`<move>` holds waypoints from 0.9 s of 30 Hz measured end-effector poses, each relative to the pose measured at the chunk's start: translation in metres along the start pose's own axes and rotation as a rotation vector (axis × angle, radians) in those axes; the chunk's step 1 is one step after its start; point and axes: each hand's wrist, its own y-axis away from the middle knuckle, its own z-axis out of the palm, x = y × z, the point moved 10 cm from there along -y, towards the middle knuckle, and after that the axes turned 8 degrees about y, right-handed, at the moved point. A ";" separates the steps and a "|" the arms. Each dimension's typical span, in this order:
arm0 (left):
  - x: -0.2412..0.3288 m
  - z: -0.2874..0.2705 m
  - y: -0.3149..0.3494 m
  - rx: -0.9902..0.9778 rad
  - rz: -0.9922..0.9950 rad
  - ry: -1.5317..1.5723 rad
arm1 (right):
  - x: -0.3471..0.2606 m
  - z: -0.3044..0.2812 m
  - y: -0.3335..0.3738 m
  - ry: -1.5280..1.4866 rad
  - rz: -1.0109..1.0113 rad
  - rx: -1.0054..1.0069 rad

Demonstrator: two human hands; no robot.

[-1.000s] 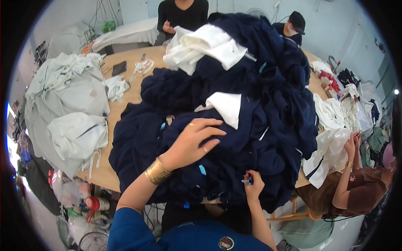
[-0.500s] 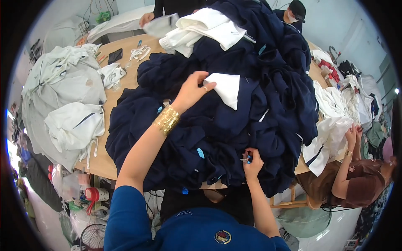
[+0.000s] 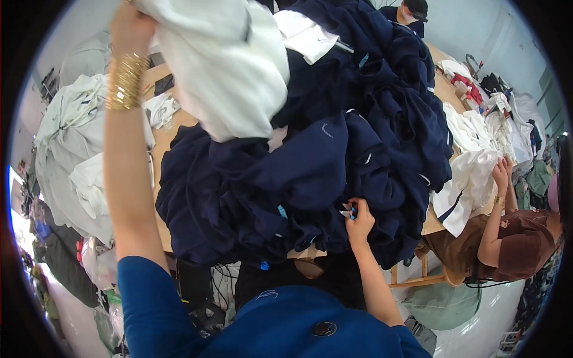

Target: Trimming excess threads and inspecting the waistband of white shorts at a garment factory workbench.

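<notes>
White garment: off-white cloth [image 3: 221, 71], plain and smooth over most of its face, with soft grey shading in the folds; blurred in part.
Garment outline: broad at the top, cut off by the upper edge of the view, narrowing to a rounded lower end.
Garment marking: one short dark streak near its upper right side; detail too blurred to read.
Garment position: hanging at upper centre-left, in front of the navy pile [image 3: 298, 179]; contact with the pile cannot be told.
Left hand: [image 3: 136, 27] raised at the upper left, closed on the garment's upper left part; fingers blurred and partly cropped.
Left wrist: wide gold bracelet [image 3: 126, 82].
Right hand: [image 3: 361, 222] low at the pile's front, fingers bent around a small tool.
Small tool: [image 3: 353, 212] blue body, pale pointed tip directed left; exact kind unclear.
Navy pile: dark blue cloth in heavy folds, heaped on the tan counter [image 3: 433, 225], with light blue tabs and white strips showing.
Pile top: white cloth [image 3: 305, 37] with a small dark mark.
</notes>
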 end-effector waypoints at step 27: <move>0.152 -0.016 0.342 -0.685 -0.399 0.756 | -0.009 -0.023 0.011 -0.017 0.098 -0.256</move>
